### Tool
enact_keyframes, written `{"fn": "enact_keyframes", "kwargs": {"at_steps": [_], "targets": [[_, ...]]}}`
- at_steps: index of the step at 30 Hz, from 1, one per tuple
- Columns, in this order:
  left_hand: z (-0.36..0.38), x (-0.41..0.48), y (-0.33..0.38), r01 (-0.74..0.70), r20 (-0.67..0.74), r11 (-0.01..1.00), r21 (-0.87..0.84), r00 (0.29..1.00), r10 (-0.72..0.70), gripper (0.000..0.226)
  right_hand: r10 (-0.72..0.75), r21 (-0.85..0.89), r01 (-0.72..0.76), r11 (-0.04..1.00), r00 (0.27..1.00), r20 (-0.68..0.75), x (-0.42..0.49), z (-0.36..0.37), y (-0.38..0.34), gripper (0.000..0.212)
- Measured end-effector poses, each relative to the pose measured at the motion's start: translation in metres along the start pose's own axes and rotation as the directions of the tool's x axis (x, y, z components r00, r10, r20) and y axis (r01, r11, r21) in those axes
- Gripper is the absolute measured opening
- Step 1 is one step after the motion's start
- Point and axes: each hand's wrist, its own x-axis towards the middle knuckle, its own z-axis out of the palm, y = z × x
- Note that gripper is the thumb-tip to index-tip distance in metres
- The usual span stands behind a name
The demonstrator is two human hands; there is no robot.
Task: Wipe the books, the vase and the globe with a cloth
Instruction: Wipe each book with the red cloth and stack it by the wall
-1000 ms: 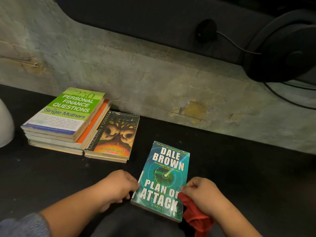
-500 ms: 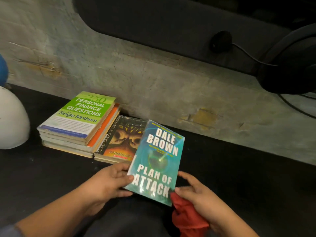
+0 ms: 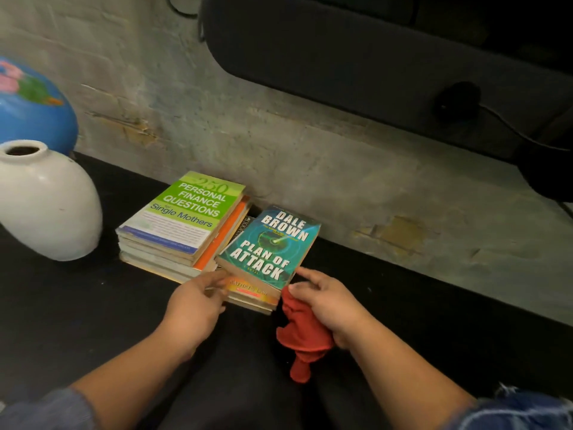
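The teal book (image 3: 273, 243) lay flat on the table (image 3: 93, 305) a second ago, then it was lifted; now it lies on top of the owl book (image 3: 252, 294), next to the pile (image 3: 183, 221); the left hand (image 3: 193, 308) has let go of its side; the white vase (image 3: 46, 203) and blue globe (image 3: 31, 107) now show on the left.

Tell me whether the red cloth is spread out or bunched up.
Bunched up: the red cloth hangs crumpled from the right hand, which grips it; none of it lies flat.

Globe (image 3: 31, 110) behind vase (image 3: 46, 203), book stack (image 3: 183, 218) rightward — paperback (image 3: 269, 246) on second book (image 3: 251, 293)
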Motion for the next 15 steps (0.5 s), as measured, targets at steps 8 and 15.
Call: {"fn": "enact_keyframes", "kwargs": {"at_steps": [8, 15], "targets": [[0.004, 0.022, 0.022, -0.406, 0.157, 0.74, 0.537, 0.909, 0.385, 0.062, -0.022, -0.301, 0.027, 0.953, 1.0, 0.02, 0.011, -0.008, 0.0, 0.073], [0.01, 0.04, 0.021, -0.331, 0.272, 0.563, 0.757, 0.943, 0.189, 0.06, -0.039, -0.384, 0.078, 0.92, 0.993, 0.109, 0.015, -0.008, 0.0, 0.08]]}}
